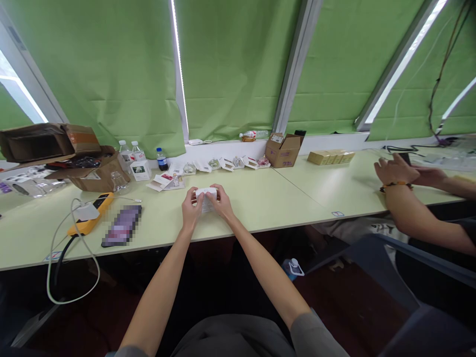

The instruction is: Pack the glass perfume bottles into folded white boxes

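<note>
1. White is what fills the grip on my feed: a small white box (206, 192) sits pinched between the person's left hand (190, 209) and right hand (222, 202), near the middle of the frame.
2. I read both hands as together and clamped on it, fingertips (203, 196) meeting at its front, with a white paper card (207, 206) showing just below.
3. Under them lies a pale green desk (260, 208). To the left I see a yellow power strip (91, 213), a white cable (70, 263) and a pixelated phone (122, 227).
4. Beyond the hands, a row of small glass pieces on white inserts (213, 163) runs along the back edge. Left of it stand water bottles (127, 154) and a cola bottle (161, 160).
5. Upper left, I see open cardboard cartons (48, 144). Back right, a small cardboard box (282, 150) stands beside a row of cream boxes (330, 157).
6. At far right, a co-worker's hands (396, 169) meet over the desk, a beaded bracelet (396, 185) on one wrist.
</note>
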The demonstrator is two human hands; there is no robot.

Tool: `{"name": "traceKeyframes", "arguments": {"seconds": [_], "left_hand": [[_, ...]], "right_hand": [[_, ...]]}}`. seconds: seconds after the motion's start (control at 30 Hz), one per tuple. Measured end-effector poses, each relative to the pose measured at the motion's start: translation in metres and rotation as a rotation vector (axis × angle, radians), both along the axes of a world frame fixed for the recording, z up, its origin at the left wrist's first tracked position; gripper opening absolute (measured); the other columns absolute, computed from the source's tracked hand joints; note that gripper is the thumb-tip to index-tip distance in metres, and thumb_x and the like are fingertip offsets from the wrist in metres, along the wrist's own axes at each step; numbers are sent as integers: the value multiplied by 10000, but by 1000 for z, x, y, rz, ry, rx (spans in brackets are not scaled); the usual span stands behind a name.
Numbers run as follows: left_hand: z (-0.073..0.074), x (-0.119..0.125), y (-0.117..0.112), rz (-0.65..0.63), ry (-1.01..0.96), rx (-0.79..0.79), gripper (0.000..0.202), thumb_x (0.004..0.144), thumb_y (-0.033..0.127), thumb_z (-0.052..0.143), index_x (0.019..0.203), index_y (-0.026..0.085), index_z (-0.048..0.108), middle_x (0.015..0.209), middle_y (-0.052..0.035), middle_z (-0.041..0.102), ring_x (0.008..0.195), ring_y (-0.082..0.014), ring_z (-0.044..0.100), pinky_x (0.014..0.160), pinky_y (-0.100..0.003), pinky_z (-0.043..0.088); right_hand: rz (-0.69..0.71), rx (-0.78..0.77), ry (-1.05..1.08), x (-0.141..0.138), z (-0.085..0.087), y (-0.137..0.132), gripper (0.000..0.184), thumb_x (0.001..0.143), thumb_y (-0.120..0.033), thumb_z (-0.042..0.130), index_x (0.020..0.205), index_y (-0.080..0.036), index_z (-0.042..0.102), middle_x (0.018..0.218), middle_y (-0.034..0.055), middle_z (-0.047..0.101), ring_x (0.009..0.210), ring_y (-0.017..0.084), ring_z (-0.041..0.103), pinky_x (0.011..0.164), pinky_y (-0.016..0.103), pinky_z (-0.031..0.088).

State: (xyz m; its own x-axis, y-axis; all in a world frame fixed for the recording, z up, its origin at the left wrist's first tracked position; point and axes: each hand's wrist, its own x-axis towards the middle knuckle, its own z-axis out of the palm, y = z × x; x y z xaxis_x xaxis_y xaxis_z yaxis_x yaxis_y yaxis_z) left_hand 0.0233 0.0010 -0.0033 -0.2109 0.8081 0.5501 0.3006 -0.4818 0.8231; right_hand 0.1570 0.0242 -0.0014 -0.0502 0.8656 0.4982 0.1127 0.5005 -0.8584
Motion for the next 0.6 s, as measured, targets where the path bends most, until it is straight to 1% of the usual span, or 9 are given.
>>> {"name": "traceKeyframes", "arguments": {"seconds": [0.4,0.6], "left_hand": [[2,1,-2,3,25,27,374,855,476,518,1132,226,540,1004,-61,658,835,-171,635,749,-299,514],[2,0,-1,5,27,31,354,857,461,507,1119,227,549,987,-53,658,808,-167,635,711,-283,509]], "right_hand": [[23,-9,30,0,2,-1,397,807,-497,537,1098,-228,524,895,28,616,726,162,561,635,274,448],[29,-17,33,0,1,-1,361,832,-484,484,1090,-235,526,857,20,607,694,157,539,613,270,432]]}}
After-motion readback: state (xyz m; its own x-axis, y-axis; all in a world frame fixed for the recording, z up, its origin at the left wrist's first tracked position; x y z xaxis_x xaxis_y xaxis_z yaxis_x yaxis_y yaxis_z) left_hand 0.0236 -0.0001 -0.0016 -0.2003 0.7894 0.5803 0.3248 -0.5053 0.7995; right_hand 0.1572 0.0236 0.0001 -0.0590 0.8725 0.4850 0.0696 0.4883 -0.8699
